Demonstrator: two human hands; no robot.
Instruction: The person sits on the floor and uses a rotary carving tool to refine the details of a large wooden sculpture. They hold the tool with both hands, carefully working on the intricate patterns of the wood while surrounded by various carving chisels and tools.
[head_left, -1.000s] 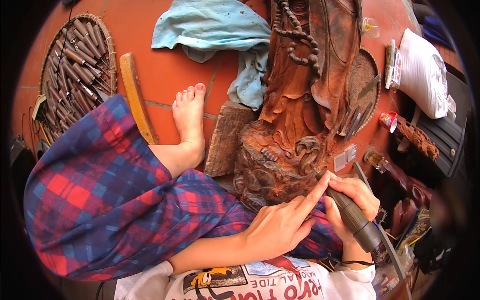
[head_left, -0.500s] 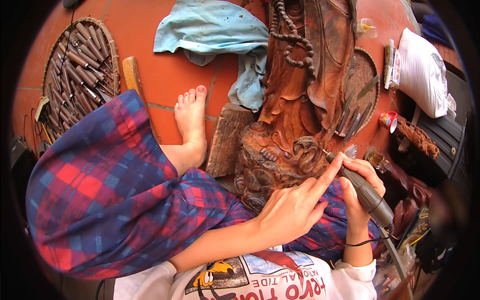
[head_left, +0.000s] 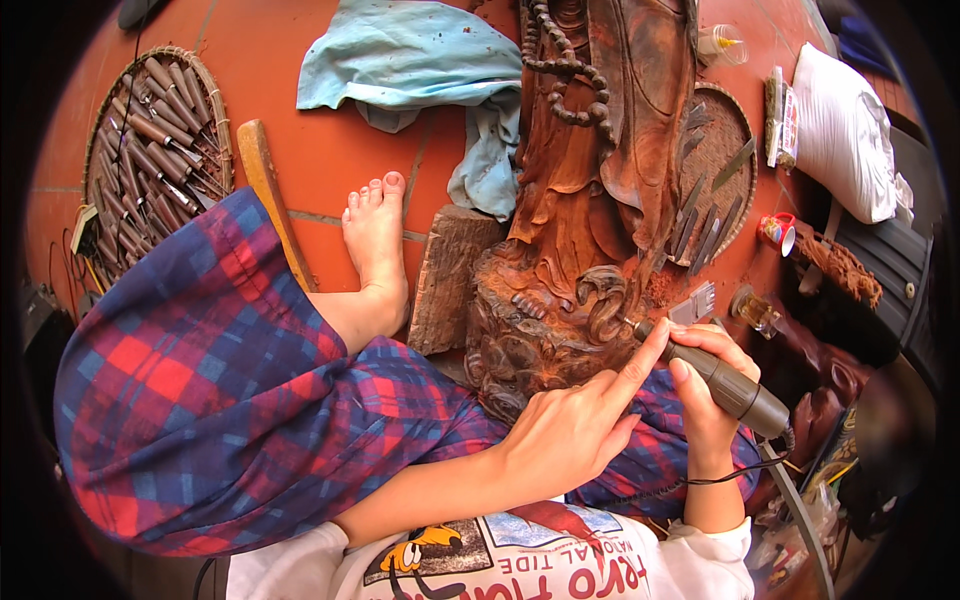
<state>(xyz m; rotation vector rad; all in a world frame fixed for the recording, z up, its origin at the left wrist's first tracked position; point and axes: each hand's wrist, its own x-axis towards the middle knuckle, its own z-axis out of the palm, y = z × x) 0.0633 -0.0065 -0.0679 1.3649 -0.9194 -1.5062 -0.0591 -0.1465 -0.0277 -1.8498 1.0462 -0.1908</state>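
Note:
A brown wooden statue [head_left: 560, 240] lies lengthwise before me, its carved, swirling base against my lap. My right hand [head_left: 708, 405] is wrapped round a grey-brown rotary tool [head_left: 738, 392] with a cord at its rear. The tool's thin metal tip points at the curled carving on the right side of the base, touching it or very close. My left hand [head_left: 570, 425] reaches across from the left with the index finger stretched to the tool's front end; its other fingers are loosely bent and hold nothing. A rough wooden block [head_left: 450, 280] leans beside the base.
A basket [head_left: 222, 120] of wood-handled chisels stands far left, near a wooden mallet or stick [head_left: 265, 180]. A light-blue cloth [head_left: 410, 60] lies beyond my foot. Right of the statue are a round tray [head_left: 735, 125] with files, a glass jar [head_left: 752, 312], a red cup [head_left: 775, 232] and a white sack [head_left: 845, 130].
The tool and both hands have shifted slightly left and down in the picture, the tip now further onto the curled carving. The whole view has also shifted a little.

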